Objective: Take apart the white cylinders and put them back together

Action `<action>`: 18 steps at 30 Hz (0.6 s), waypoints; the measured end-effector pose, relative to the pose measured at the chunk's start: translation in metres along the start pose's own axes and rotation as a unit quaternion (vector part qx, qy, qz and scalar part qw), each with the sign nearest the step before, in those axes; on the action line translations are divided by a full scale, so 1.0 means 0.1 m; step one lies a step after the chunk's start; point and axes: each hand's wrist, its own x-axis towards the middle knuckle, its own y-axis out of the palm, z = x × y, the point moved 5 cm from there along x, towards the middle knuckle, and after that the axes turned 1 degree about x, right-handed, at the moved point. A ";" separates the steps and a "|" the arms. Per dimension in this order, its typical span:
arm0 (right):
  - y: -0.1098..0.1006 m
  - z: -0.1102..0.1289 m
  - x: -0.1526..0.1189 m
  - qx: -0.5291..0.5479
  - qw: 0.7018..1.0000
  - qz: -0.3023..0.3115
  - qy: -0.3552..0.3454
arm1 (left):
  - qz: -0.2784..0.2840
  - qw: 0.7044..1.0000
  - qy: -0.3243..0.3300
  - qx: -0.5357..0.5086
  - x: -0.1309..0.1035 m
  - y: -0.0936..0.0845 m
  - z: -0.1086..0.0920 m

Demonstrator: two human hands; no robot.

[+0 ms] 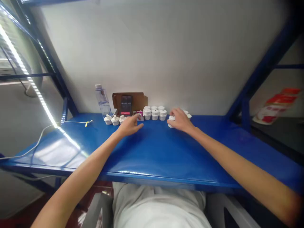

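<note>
My right hand [180, 120] has its fingers round a small white lidded cup [171, 121] at the right. Other white cups [189, 115] show partly behind that hand. My left hand [129, 125] has its fingers apart over the blue table, just in front of a small box with pink items [140, 114]. Between the hands, farther back, several white lidded cups [155, 114] stand in rows. Left of my left hand are white cups with knobbed tops [115, 120], one partly covered by the hand.
At the back left a clear water bottle [103, 102] stands beside an open cardboard box [140, 99] with a phone [126, 105] against it. A white cable [42, 134] crosses the left of the blue table [152, 155]. Blue frame posts rise on both sides.
</note>
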 end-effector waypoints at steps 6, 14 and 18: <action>-0.01 0.28 -0.20 0.154 0.985 0.070 0.024 | 0.051 0.992 0.063 -0.101 -0.05 0.16 -0.32; 0.22 0.62 -0.39 0.610 0.720 0.132 0.305 | -0.030 0.986 0.084 -0.143 -0.04 0.07 -0.39; 0.29 0.86 -0.50 0.673 0.632 0.227 0.311 | -0.026 0.980 0.149 -0.129 -0.14 0.10 -0.61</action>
